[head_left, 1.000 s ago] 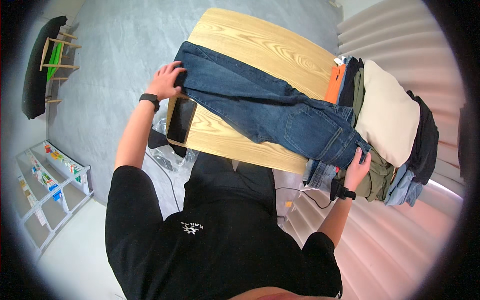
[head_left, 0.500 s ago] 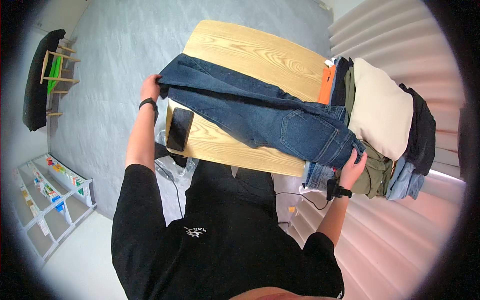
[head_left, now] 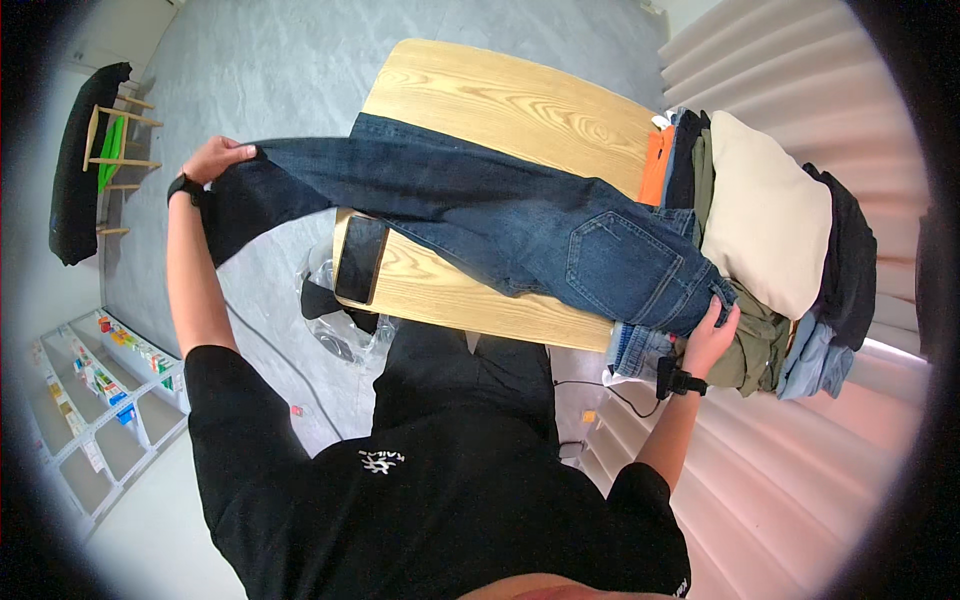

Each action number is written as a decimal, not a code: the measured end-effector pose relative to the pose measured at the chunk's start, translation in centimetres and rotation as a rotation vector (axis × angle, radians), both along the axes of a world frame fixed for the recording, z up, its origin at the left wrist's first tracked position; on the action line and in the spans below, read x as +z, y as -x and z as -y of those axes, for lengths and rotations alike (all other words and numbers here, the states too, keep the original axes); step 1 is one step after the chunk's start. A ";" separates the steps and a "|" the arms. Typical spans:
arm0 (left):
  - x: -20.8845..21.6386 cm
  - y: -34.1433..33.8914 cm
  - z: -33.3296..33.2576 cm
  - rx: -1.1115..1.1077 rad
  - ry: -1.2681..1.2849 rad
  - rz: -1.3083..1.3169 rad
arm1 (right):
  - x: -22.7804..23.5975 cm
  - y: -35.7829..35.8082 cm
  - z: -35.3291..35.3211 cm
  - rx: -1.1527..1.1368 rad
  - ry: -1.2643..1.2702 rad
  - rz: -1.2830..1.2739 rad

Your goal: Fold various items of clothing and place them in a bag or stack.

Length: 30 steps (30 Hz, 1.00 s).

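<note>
The dark blue jeans (head_left: 490,205) are laid lengthwise across the tabletop (head_left: 520,95), the seat seemingly spread already, while one leg end, not yet laid down, is pinched by the left hand (head_left: 220,158) beyond the edge. The waistband is gripped by the right hand (head_left: 708,340); the legs are creased, with a back pocket turned upward.

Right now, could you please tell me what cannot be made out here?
Head view: underside of the jeans, hidden by their upper cloth.
Head view: underside of the phone, hidden by its upper face.
Head view: whatever lies under the cream bundle, hidden by it.
Head view: small goods at far left, too small to identify.
</note>
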<state>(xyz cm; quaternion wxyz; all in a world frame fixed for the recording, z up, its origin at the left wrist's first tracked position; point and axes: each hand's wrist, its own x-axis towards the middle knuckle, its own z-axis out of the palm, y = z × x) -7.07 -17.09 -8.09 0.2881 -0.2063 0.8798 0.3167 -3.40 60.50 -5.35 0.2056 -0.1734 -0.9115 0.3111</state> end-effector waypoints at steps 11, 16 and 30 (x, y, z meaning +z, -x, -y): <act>-11.2 3.0 -5.8 -0.045 0.317 -0.477 | 0.0 0.9 0.7 -0.039 -0.081 -0.001; -16.8 0.8 -10.9 -0.227 -0.030 -0.282 | 0.1 1.2 0.7 -0.008 0.075 0.064; -19.6 -0.5 -12.0 0.103 -0.441 -0.174 | -1.7 2.5 2.5 0.347 0.531 0.359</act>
